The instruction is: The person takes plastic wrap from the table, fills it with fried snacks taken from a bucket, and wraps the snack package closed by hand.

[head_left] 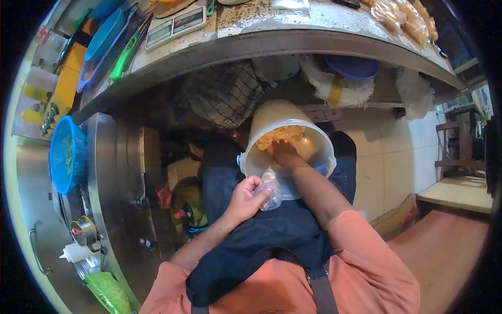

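A white plastic bucket (pixel 334 152) lies tilted between my knees with its mouth toward me. Deep inside it is a heap of pale orange-yellow food pieces (pixel 282 135), whose exact kind I cannot make out. My right hand (pixel 285 153) reaches into the bucket and touches the heap; its fingertips are hidden there. By the bucket's near rim, my left hand (pixel 250 200) is closed on the edge of a clear plastic bag (pixel 273 196). Part of the bag hangs at the bucket's mouth, over my dark apron.
Above the bucket runs a metal counter (pixel 251 44) with a digital scale (pixel 177 25), a green-handled tool (pixel 124 56) and filled plastic bags (pixel 402 18). A checkered cloth (pixel 225 94) hangs beneath. To the left are steel cabinets and a blue basket (pixel 68 154); at right, a wooden stool (pixel 455 193).
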A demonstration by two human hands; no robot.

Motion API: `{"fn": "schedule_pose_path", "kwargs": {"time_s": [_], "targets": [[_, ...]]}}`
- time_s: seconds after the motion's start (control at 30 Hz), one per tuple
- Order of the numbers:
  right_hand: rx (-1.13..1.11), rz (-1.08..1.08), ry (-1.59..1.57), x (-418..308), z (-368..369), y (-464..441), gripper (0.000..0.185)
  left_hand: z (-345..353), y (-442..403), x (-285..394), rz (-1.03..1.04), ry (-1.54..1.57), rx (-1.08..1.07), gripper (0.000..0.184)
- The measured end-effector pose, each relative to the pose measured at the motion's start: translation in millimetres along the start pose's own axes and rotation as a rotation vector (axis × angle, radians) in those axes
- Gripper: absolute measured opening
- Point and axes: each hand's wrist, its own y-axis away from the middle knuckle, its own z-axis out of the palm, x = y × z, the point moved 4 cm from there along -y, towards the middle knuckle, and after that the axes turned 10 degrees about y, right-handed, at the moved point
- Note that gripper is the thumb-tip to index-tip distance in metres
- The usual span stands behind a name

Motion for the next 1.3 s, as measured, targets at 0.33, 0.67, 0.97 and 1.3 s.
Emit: {"fn": "schedule_pose_path", "kwargs": {"time_s": [0.33,0.67,0.97,1.3], "targets": [[-0.2,-0.076,-0.043,9.0,-42.8,50.6,0.037,5.8,-10.9,-8.1,-0.132,0.172,-0.111,0.013],[-0.005,0.035,-1.85,46.0,-139.7,170.1,0.031,11.4,-38.5,-7.8,-0.097,0.39,0.015,0.018],[0.02,-0.157,-1.859,27.9,-157.0,195.8,0.033,37.2,-52.7,6.9,-0.055,0.529,0.014,0.024],[0.294,-0.239,-1.201,19.9,-157.0,197.5,0.031,32.5,-51.0,-0.2,-0.074,0.551,0.005,0.023]]}}
